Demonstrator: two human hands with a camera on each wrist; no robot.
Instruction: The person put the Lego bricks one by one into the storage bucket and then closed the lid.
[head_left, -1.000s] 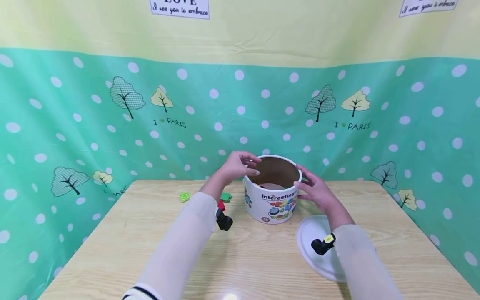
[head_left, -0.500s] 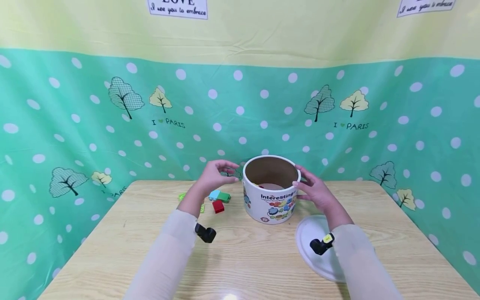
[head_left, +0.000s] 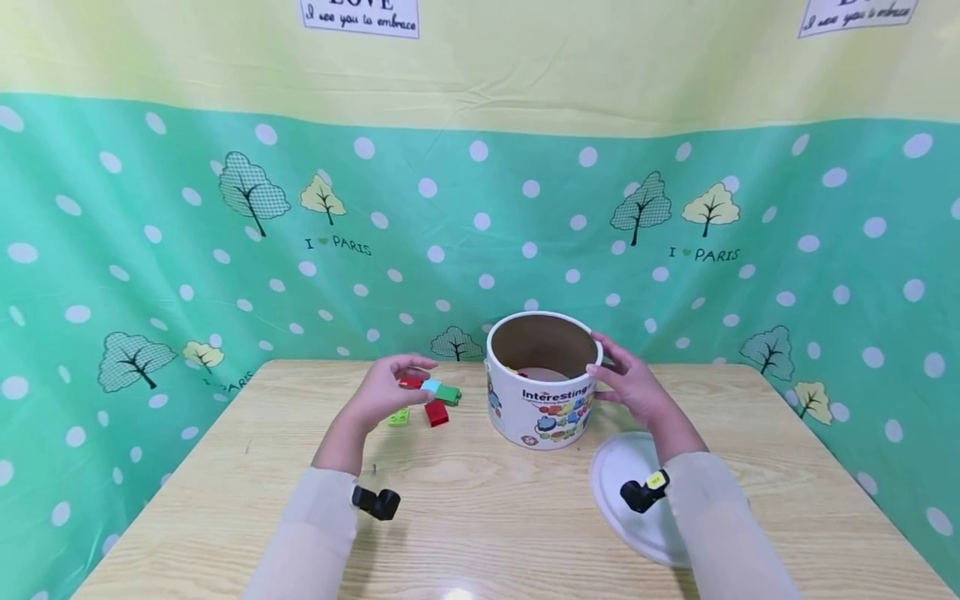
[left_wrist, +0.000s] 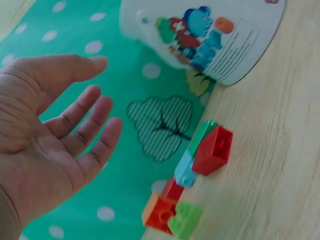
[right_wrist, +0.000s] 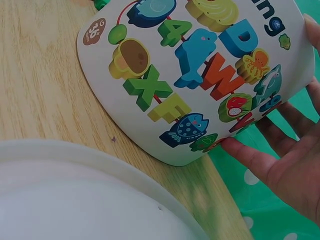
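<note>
My left hand [head_left: 382, 392] hangs by the loose toy building blocks, palm turned inward and nothing in it. Around it are a red block [head_left: 437, 413], a green block [head_left: 447, 394] beside a light blue one [head_left: 431, 386], and a lime green block [head_left: 399, 417]. The left wrist view adds an orange-red block [left_wrist: 159, 214]. Upright on the table stands a white toy bucket [head_left: 536, 408] printed with "Interesting" and colourful shapes, a few pieces low inside. My right hand [head_left: 637, 387] rests spread fingers against its right side, one fingertip at the rim.
A round white lid [head_left: 626, 483] lies on the wooden table [head_left: 495, 525], in front of the bucket and partly under my right forearm. Behind the table hangs a green, white-dotted cloth [head_left: 420, 283] with tree prints. Each wrist wears a small black camera.
My left hand has moved from over the bucket's left rim leftward and down to the blocks, uncovering the bucket's rim. My right hand and the bucket have stayed nearly still.
</note>
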